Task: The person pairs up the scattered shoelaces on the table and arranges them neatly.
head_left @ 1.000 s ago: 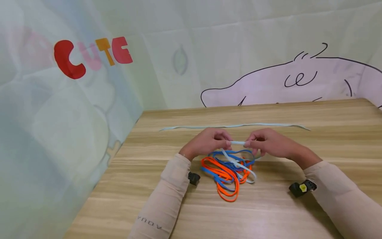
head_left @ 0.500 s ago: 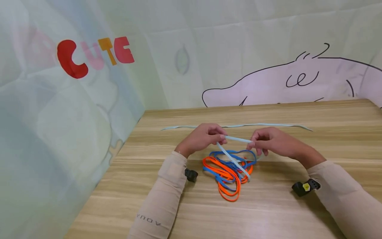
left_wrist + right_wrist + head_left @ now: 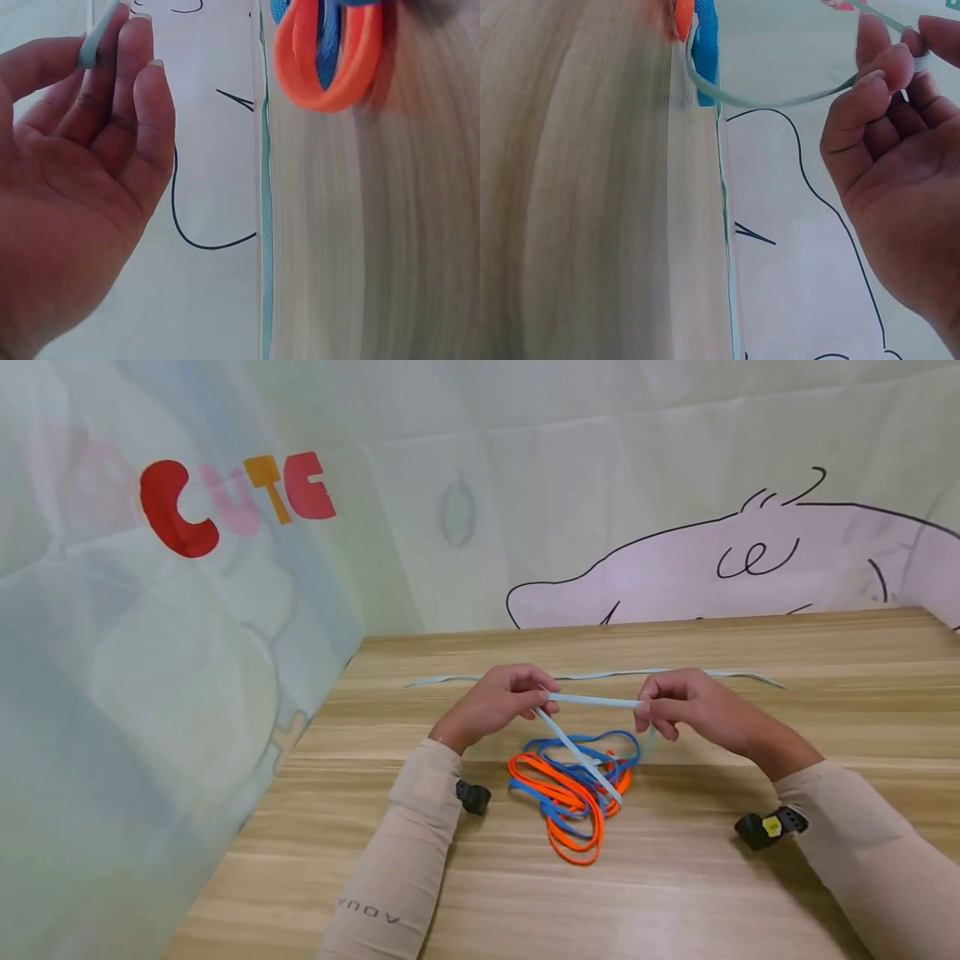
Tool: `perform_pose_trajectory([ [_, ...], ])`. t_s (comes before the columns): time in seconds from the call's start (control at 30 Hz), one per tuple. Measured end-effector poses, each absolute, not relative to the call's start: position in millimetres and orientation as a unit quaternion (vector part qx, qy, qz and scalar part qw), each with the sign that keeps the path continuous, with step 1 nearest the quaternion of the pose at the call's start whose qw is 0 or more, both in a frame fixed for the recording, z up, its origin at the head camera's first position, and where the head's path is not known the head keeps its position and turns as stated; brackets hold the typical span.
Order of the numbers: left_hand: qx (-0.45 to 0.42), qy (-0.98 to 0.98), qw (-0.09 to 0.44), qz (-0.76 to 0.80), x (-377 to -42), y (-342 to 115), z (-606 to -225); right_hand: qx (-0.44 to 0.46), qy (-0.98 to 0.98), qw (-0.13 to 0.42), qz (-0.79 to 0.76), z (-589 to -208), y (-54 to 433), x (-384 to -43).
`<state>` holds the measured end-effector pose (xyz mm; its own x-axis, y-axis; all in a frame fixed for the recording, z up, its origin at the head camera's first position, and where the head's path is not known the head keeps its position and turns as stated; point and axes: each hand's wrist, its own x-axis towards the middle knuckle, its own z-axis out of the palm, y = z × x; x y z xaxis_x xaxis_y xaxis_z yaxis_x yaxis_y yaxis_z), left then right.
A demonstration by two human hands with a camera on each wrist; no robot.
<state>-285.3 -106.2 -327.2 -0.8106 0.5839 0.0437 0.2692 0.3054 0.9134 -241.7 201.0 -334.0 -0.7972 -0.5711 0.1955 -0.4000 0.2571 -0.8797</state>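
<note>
Between my two hands a pale blue shoelace (image 3: 592,700) is held up in a taut, near-level stretch. My left hand (image 3: 501,700) pinches it between thumb and index finger, and a length slants down from there over the pile. With thumb and fingers my right hand (image 3: 693,714) pinches the other end of the stretch; in the right wrist view a slack loop of the lace (image 3: 780,101) curves from those fingers toward the pile. Below lie tangled orange laces (image 3: 573,843) and blue laces (image 3: 540,793). Another pale blue lace (image 3: 615,674) lies straight across the table behind my hands.
The wooden table (image 3: 660,893) reaches back to a fabric wall (image 3: 450,585) with a line drawing. On the left hangs another fabric panel (image 3: 172,652) with coloured letters. Black wrist straps show at my left sleeve (image 3: 408,843) and right sleeve (image 3: 862,843).
My hands have moved apart and slightly up, lengthening the stretch of pale blue lace between them. The lace's lower loop has been drawn up into a straight slanting length over the pile.
</note>
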Motion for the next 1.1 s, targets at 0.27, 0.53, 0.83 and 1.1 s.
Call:
perform_pose_trajectory([
  [0.27,0.249,0.796,0.15,0.531,-287.1,-112.9,-327.4,-0.319,0.764,0.043,-0.558,-334.6,202.6,-241.6],
  [0.53,0.231,0.794,0.154,0.54,-290.0,-114.7,-329.9,-0.334,0.704,0.02,-0.626,-333.2,204.6,-241.2],
  [0.83,0.227,0.785,0.159,0.555,-290.1,-114.4,-330.6,-0.35,0.647,0.01,-0.678,-332.4,207.2,-242.6],
  [1.1,0.232,0.785,0.171,0.548,-290.2,-113.6,-331.3,-0.34,0.584,-0.006,-0.737,-329.7,209.3,-242.7],
])
